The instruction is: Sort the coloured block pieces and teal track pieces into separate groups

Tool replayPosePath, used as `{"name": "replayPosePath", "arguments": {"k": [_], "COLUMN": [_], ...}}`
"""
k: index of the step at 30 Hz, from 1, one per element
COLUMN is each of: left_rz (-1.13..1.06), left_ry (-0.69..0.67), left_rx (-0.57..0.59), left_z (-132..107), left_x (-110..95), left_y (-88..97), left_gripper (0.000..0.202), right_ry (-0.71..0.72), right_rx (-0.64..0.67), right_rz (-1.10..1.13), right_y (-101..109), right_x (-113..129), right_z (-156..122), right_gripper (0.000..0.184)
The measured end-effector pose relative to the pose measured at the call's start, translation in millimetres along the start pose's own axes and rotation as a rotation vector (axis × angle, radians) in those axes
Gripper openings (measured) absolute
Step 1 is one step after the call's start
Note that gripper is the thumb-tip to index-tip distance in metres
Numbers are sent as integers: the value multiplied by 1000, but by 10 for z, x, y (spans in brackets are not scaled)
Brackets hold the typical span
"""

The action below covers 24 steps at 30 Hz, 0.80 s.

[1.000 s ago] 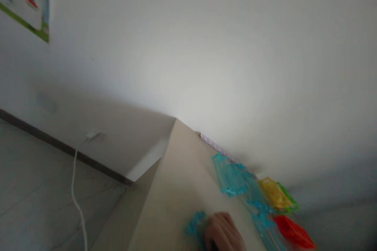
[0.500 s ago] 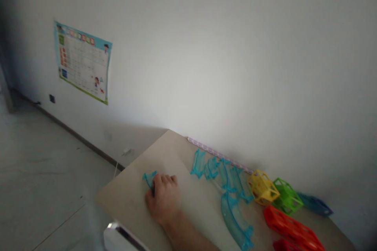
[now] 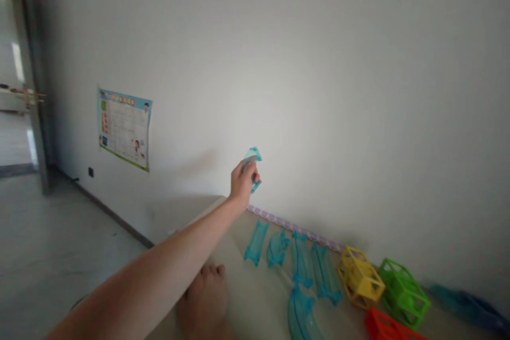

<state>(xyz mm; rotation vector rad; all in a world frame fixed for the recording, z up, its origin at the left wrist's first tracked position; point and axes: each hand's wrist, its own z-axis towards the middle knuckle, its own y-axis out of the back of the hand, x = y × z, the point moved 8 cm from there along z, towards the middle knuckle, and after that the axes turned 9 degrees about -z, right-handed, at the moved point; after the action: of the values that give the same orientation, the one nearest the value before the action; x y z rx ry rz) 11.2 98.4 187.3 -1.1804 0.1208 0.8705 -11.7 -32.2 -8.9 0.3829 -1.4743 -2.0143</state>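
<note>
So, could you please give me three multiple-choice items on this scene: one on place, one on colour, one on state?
1. Where is the poster?
A. on the wall
B. flat on the table
C. on the floor

2. What colour is the cage block just right of the yellow block?
A. white
B. green
C. black

3. How is the blue piece in the left hand?
A. lying on the table
B. stacked on the yellow block
C. gripped and raised in the air

Answers:
1. A: the poster hangs on the wall.
2. B: the green block sits beside the yellow block.
3. C: the left hand holds the blue piece above the table.
</note>
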Motion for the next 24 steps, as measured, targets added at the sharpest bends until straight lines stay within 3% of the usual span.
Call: {"name": "replayPosePath", "arguments": {"k": [4, 8, 11, 13, 16, 19, 22, 24], "left_rz": [40, 0, -67, -125, -205, -238, -224, -175], "left_ry": [171, 342, 428, 462, 478, 487, 542, 608], "left_rx": [37, -4, -27, -32, -34, 0, 71, 183], "left_z": [75, 38, -93, -218, -349, -387, -487, -648], "left_x": [186, 433, 618, 706, 761, 787, 855, 913], "left_y": [624, 1158, 1471, 1625, 1767, 1779, 1662, 1505], "left_gripper": [23, 18, 12, 13, 13, 10, 8, 10], "right_ry": [-106, -149, -179, -164, -188, -245, -268, -270], "right_rx": [38, 36, -43, -142, -348, -511, -630, -658], "right_rz": [-19, -37, -27, 6, 116, 254, 341, 353], "right_y": [-61, -192, -219, -98, 300, 653, 788, 770], "right_x": [43, 125, -39, -243, -637, -970, -1136, -1175], "right_z": [36, 75, -35, -204, -502, -640, -578, -481], "right_gripper": [37, 37, 26, 19, 31, 45, 45, 45]}}
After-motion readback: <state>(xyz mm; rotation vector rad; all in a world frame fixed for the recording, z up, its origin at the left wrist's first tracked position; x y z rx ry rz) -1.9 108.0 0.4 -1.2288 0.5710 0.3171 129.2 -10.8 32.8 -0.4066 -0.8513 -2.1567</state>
